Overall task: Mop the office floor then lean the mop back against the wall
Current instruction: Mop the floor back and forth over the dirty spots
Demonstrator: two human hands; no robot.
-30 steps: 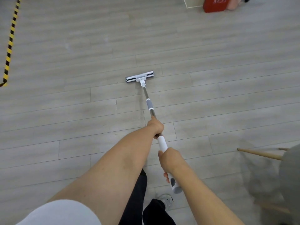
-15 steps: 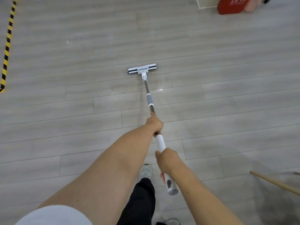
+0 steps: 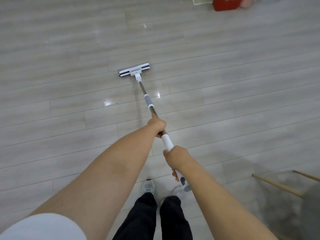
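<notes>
A flat mop lies with its white and grey head [image 3: 133, 69] on the pale wood-plank floor [image 3: 225, 101] ahead of me. Its metal pole [image 3: 147, 97] with a grey sleeve runs back toward me and ends in a white handle [image 3: 167, 141]. My left hand [image 3: 158, 124] grips the pole just above the white handle. My right hand [image 3: 176, 157] grips the white handle lower down, near its grey end. No wall is in sight.
A red box [image 3: 226, 4] and a pink object [image 3: 246, 2] stand at the far top right. Wooden chair legs [image 3: 277, 185] and a grey seat edge [image 3: 311, 205] are at the lower right. My shoe [image 3: 148, 186] and dark trouser legs [image 3: 143, 217] are below the handle.
The view has shifted so the yellow-black floor tape at the left is out of sight. The mop head sits farther along the floor, and my feet have stepped forward. Both hands keep their grip.
</notes>
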